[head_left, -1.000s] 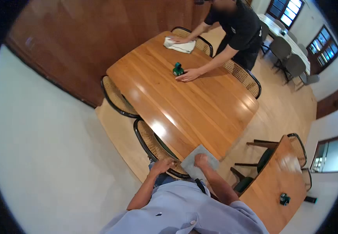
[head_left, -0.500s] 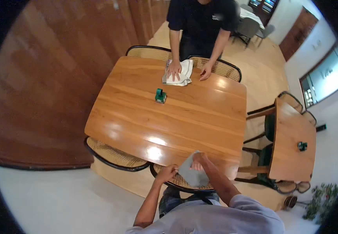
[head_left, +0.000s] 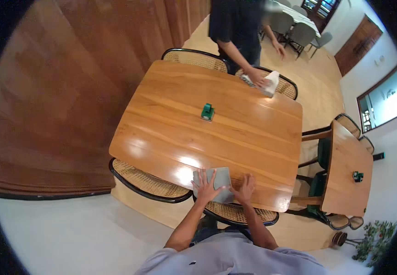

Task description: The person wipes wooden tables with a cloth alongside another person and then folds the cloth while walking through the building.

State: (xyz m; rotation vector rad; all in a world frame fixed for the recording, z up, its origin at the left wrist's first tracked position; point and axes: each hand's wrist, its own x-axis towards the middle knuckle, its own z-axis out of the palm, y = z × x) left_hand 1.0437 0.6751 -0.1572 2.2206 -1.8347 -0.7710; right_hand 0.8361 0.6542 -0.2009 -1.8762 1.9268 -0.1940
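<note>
- at the near left, a cane-seated chair (head_left: 150,181) sits partly under the table (head_left: 171,114); a careless sidestep could knock it.
- the left hand (head_left: 205,189) lies flat, fingers spread, over the grey cloth (head_left: 223,178), gripping nothing; pressing without a hold could let the cloth bunch or slip out.
- the green holder (head_left: 207,112) stands near the table's middle, well apart from the person's hands (what it is for is too small to tell); a long sweep could nudge or topple it.
- the grey cloth lies at the table's near edge; a pull toward the body could drop it onto the second chair (head_left: 239,213) just below.
- the right hand (head_left: 243,189) is flat too, fingers spread, apart from the left, just beside the cloth or touching its edge (one cannot tell which); with so little cloth under it, that side could lift or fold.
- across the table, a co-worker's hand (head_left: 259,78) is on a white cloth (head_left: 272,82); if both people reached inward at once, they could bump.
</note>
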